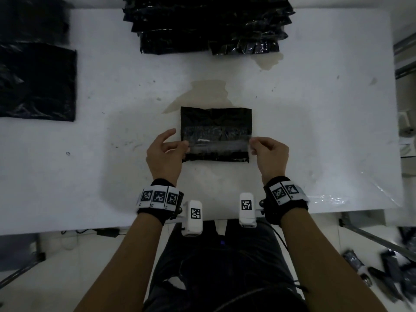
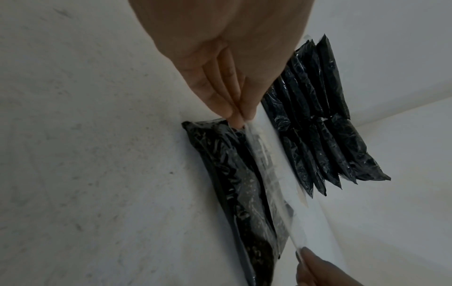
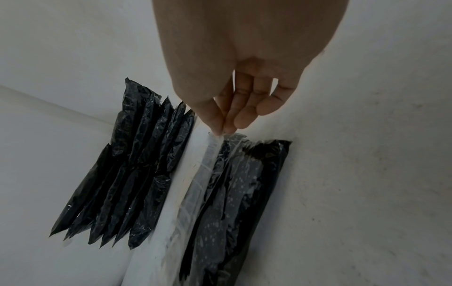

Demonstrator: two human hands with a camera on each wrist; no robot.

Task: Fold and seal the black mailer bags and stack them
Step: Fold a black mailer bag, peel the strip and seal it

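A folded black mailer bag [image 1: 216, 118] [image 2: 232, 183] [image 3: 244, 193] lies flat on the white table [image 1: 315, 131], in front of me at the centre. A clear strip of tape [image 1: 219, 145] [image 2: 269, 185] [image 3: 195, 193] is stretched taut across the bag's width, just above it. My left hand [image 1: 186, 147] [image 2: 240, 120] pinches the strip's left end between thumb and fingers. My right hand [image 1: 253, 147] [image 3: 223, 129] pinches the right end the same way. A stack of sealed black bags [image 1: 209, 25] [image 2: 325, 135] [image 3: 137, 174] sits at the table's far edge.
Flat black bags [image 1: 36, 82] lie in a pile at the table's left side. A brownish stain [image 1: 202, 91] marks the surface behind the bag. Crinkled clear plastic [image 1: 333, 199] lies near the front right corner. Dark items [image 1: 382, 271] lie on the floor at lower right.
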